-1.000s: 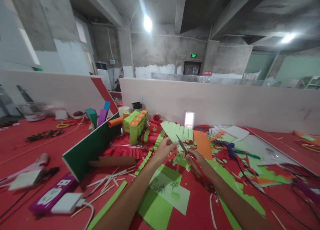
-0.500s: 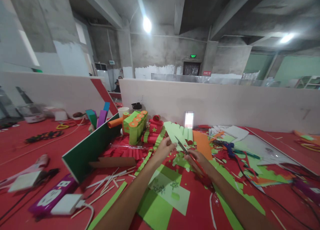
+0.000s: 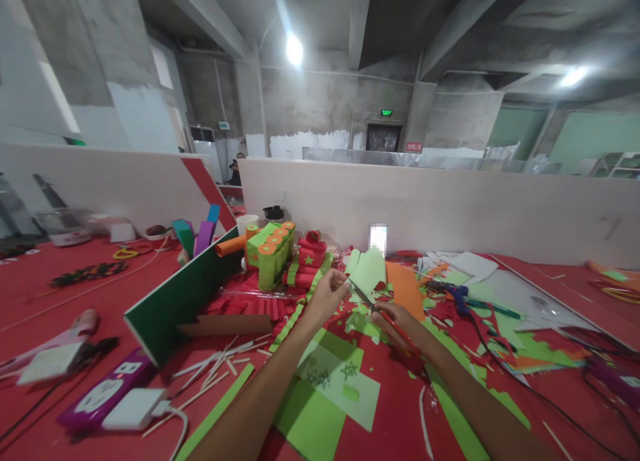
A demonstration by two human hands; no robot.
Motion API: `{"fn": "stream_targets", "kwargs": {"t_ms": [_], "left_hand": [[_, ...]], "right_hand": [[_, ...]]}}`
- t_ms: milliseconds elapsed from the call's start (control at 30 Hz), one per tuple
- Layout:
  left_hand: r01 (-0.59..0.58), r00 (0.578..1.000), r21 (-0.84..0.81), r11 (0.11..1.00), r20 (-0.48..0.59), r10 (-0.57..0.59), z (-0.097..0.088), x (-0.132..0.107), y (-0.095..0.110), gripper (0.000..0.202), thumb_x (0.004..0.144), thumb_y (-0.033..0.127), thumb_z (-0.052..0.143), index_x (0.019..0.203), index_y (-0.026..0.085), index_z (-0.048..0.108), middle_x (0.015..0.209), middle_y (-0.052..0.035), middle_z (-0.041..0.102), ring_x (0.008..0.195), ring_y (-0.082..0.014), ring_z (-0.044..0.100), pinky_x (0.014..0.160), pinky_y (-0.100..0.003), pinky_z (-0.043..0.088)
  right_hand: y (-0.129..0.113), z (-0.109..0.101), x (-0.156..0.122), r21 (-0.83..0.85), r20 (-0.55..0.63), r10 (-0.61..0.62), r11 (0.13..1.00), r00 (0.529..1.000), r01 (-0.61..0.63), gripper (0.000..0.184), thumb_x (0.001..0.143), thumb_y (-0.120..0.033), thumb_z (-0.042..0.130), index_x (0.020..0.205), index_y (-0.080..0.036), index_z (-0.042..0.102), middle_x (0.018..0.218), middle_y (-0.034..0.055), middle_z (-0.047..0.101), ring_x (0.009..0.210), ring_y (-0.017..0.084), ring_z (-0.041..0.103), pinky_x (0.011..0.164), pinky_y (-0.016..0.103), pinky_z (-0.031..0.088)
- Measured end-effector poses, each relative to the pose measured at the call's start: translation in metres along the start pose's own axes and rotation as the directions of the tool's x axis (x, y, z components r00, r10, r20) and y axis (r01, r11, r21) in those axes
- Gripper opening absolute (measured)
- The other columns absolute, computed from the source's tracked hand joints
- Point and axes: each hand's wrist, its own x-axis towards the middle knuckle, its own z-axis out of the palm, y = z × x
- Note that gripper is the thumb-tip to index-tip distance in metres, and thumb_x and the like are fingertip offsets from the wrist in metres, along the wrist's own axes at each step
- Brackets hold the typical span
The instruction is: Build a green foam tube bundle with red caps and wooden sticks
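Apparently to leave the blades free, the right hand (image 3: 395,319) grips the scissors (image 3: 362,295) by their handles, tips toward the left hand (image 3: 327,296). Its fingertips press together; whether they pinch the pale paper (image 3: 369,270) just beyond, I can't tell.

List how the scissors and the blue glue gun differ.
The scissors have red handles; the glue gun is mostly blue. The right hand holds the scissors; the glue gun lies among paper scraps. The scissors' tips are near the left hand; the glue gun is apart from both hands. Both are handheld tools.
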Motion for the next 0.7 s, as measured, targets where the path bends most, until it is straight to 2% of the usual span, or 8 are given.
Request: {"fn": "stream_targets", "kwargs": {"t_ms": [267,600,700], "left_hand": [[-0.016,1.0,-0.06,0.998,-0.026,0.014,0.0,0.002,-0.003,0.024,0.069,0.031,0.068,0.081,0.017,0.052,0.072,0.0021,0.056,0.064,-0.0102,0.056,0.067,-0.026,0.05],[-0.019,0.999,0.013,1.0,-0.044,0.02,-0.005,0.003,-0.006,0.024,0.07,0.025,0.066,0.085,0.017,0.049,0.072,0.0021,0.054,0.067,-0.011,0.055,0.065,-0.024,0.047],[-0.009,0.999,0.019,1.0,-0.034,0.01,-0.005,0.002,-0.003,0.024,0.07,0.023,0.066,0.085,0.017,0.049,0.071,0.0026,0.054,0.066,-0.0106,0.055,0.063,-0.023,0.046]], "right_hand": [[0.008,0.005,0.003,-0.016,-0.033,0.034,0.999,0.999,-0.035,0.039,0.086,-0.053,0.047,0.088,-0.019,0.065,0.081,0.0034,0.064,0.074,0.021,0.059,0.067,0.029,0.044],[0.017,0.007,0.005,0.015,0.005,0.03,0.999,1.0,-0.03,0.046,0.085,-0.06,0.042,0.089,-0.018,0.063,0.077,0.0032,0.06,0.067,0.018,0.056,0.06,0.027,0.044],[0.023,0.006,0.007,0.043,0.066,0.066,0.997,0.996,-0.069,0.05,0.084,-0.063,0.042,0.093,-0.018,0.062,0.074,0.0029,0.059,0.063,0.016,0.055,0.056,0.026,0.044]]}}
